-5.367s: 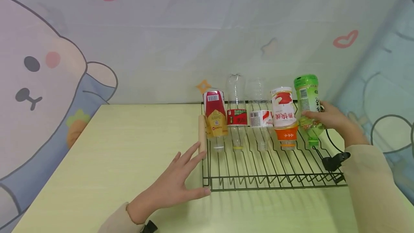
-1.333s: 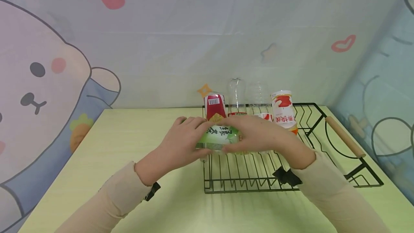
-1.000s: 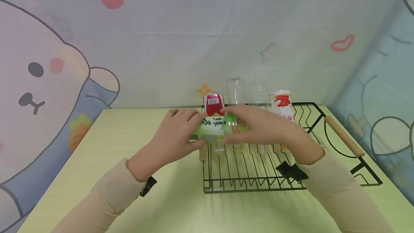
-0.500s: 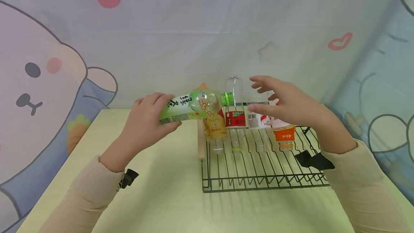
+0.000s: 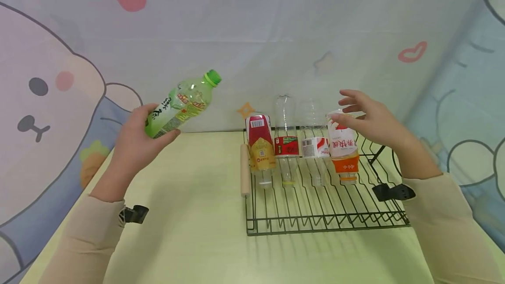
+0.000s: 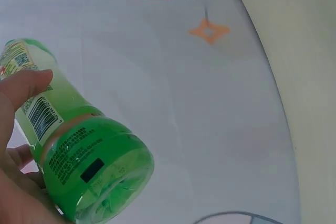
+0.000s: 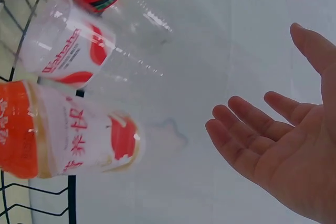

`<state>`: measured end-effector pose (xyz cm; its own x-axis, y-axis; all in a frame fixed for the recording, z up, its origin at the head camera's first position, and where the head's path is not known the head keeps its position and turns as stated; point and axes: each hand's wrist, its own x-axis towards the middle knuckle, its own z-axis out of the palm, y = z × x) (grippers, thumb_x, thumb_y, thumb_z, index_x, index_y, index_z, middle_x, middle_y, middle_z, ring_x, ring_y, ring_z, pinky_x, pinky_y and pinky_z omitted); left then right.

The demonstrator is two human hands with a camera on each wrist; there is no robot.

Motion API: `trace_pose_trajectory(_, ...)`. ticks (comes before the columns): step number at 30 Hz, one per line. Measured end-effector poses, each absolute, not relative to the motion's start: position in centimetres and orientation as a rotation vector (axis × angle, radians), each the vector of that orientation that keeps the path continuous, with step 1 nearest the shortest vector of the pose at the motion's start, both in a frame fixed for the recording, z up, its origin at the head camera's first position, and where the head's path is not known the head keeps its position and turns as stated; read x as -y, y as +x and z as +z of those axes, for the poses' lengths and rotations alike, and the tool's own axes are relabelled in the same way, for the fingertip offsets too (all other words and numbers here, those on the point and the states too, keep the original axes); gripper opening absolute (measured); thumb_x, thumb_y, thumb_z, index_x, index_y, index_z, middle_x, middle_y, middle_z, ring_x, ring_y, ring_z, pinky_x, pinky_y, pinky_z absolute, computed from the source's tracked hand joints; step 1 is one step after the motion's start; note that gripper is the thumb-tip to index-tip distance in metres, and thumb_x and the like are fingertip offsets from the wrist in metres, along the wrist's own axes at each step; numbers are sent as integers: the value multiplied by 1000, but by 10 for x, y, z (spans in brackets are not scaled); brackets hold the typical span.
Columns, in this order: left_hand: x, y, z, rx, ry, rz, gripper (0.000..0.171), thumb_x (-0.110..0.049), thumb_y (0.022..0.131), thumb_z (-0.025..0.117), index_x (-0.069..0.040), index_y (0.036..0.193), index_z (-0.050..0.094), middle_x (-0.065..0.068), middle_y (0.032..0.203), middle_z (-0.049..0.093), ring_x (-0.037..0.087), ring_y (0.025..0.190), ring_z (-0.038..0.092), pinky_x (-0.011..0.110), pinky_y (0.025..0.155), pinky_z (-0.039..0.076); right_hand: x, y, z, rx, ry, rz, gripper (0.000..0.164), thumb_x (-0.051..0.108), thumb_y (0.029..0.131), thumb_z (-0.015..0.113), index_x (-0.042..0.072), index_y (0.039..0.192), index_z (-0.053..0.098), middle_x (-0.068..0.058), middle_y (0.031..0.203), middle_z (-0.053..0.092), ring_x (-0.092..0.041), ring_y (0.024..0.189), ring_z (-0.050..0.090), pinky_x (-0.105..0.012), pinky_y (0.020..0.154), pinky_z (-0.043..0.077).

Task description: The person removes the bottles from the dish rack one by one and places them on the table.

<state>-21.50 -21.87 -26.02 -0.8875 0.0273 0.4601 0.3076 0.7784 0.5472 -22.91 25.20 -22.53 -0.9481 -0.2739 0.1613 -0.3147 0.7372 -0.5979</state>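
Note:
My left hand (image 5: pixel 138 137) grips a green plastic drink bottle (image 5: pixel 179 104) round its base end, above the table's left half; the green cap points up and right. In the left wrist view the bottle's bottom (image 6: pixel 113 182) faces the camera, with the thumb over its label. My right hand (image 5: pixel 372 122) hovers with fingers spread and nothing in them. Nearest to it is a white and orange bottle (image 5: pixel 344 143), neck down in the black wire rack (image 5: pixel 300 227); the fingertips overlap its top in the head view. In the right wrist view the palm faces the bottles from some distance.
Beside it in the rack stand a red and yellow bottle (image 5: pixel 260 143) and two clear bottles, one with a red label (image 5: pixel 286 146), one with a white label (image 5: pixel 314 147), all neck down. A wooden handle (image 5: pixel 245 170) lines the rack's left side. Behind hangs a printed cloth (image 5: pixel 221 21).
The green bottle has left the rack's right end and passed from my right hand to my left, which carried it leftward and tilted its cap up. My right hand let go and drew back right.

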Motion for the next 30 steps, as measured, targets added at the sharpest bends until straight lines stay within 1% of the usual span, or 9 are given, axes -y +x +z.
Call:
trace_pose_trajectory(3,232,-218,-262,2515,-182,-963,71,-32,87,69,0,141,36,22,127,47,36,106,47,41,75,38,-265,-238,-234,2882,426,1014,79,44,94,58,12,154,18,-19,148,37,-38,131,41,-61,102,34)
trace_pose_trajectory(5,239,-220,-264,2484,-138,-1011,71,-31,87,69,0,141,35,23,127,47,37,108,47,42,77,39,-273,-243,-239,2892,391,1021,80,45,94,57,10,154,18,-21,148,37,-41,131,39,-63,103,32)
trace_pose_trajectory(11,258,-226,-277,2433,-13,-1128,72,-35,88,66,-3,143,31,23,132,45,39,114,46,54,85,40,-288,-253,-253,2934,318,1031,82,46,95,55,5,154,15,-27,147,36,-46,131,37,-65,102,32)
trace_pose_trajectory(15,268,-228,-286,2423,59,-1190,74,-38,89,65,-5,144,29,21,135,43,39,117,45,57,88,40,-293,-258,-260,2959,292,1051,84,48,95,53,4,154,12,-29,147,34,-47,131,36,-66,101,32)
trace_pose_trajectory(20,277,-232,-299,2385,117,-1272,73,-37,89,64,-6,144,27,17,135,41,32,119,42,55,92,39,-297,-265,-267,2984,238,1064,87,51,94,53,4,154,11,-29,146,34,-47,131,37,-66,101,33)
trace_pose_trajectory(23,283,-234,-307,2360,166,-1330,73,-37,90,63,-9,145,24,15,137,37,28,121,39,51,94,37,-300,-269,-273,3003,218,1060,88,53,94,53,3,154,11,-29,146,35,-47,130,37,-65,100,35)
trace_pose_trajectory(27,292,-238,-318,2336,245,-1404,76,-40,90,63,-15,147,20,12,140,33,27,126,36,48,98,36,-304,-275,-282,3023,215,1096,88,49,95,53,0,153,9,-32,146,32,-49,129,38,-61,98,40)
trace_pose_trajectory(30,299,-241,-326,2317,296,-1444,77,-40,89,64,-17,148,20,9,140,32,25,127,35,46,99,35,-307,-277,-288,3044,197,1136,88,46,95,54,-3,152,7,-35,146,30,-49,125,41,-58,97,43)
